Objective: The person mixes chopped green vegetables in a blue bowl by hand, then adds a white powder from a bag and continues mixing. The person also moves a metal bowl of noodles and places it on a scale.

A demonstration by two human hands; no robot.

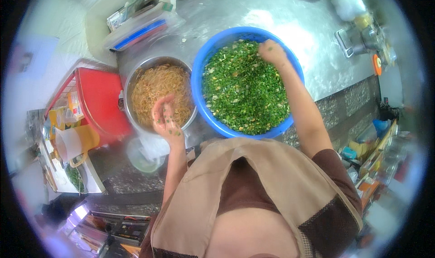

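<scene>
A large blue plastic basin (198, 113) holds finely chopped greens (238, 88) mixed with small pale bits. At its far right side my right hand (273, 52) is curled with knuckles up, and the fingertips are hidden towards the greens. To the left, touching or nearly touching the basin, stands a stainless steel bowl (127, 103) of thin tan noodle-like strands (161, 83). My left hand (167, 120) hovers over this bowl's near edge, palm turned up and fingers loosely bent. Green flecks stick to its palm and wrist; nothing is held in it.
A metal worktop (217, 10) carries both vessels. Left of the bowl are a red board or lid (100, 101) and a yellowish plastic jug (80, 140). A plastic box with a blue strip (140, 35) stands against the wall. Metal equipment (360, 40) sits far right.
</scene>
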